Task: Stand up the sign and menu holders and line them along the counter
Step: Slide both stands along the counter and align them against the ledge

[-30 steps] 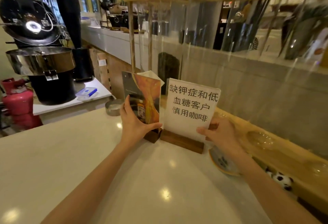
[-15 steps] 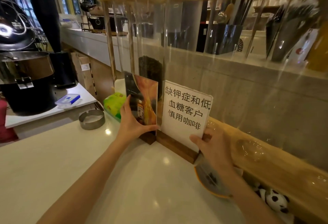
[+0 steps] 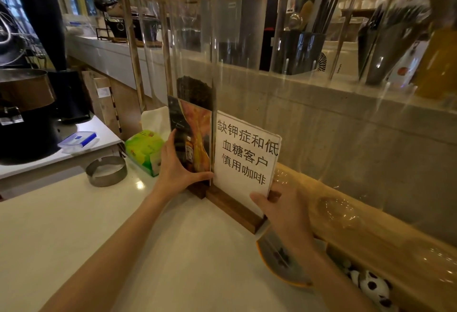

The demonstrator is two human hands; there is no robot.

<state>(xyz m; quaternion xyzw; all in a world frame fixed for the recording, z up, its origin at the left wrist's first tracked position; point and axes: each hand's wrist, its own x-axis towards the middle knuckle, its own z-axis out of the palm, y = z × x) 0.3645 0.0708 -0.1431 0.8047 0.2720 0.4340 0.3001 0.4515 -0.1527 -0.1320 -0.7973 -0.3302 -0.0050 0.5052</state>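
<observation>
Two holders stand upright side by side at the back of the white counter [image 3: 123,237], against a wooden rail. The left one is a clear menu holder [image 3: 195,133] with an orange and dark picture on a dark wood base. My left hand [image 3: 178,168] grips its lower left edge, thumb under the panel. The right one is a white sign holder [image 3: 244,156] with black Chinese characters in a long wooden base [image 3: 232,209]. My right hand [image 3: 284,210] holds its lower right corner.
A green tissue pack [image 3: 144,148] and a round metal ashtray [image 3: 106,170] sit left of the holders. A dish [image 3: 279,262] and a black-and-white plush toy [image 3: 373,287] lie at the right. Tall clear tubes on a wooden rack [image 3: 358,215] rise behind.
The two holders have been drawn together, so that their bases and panels now touch. My view has shifted left and closer; both hands keep their grips.
</observation>
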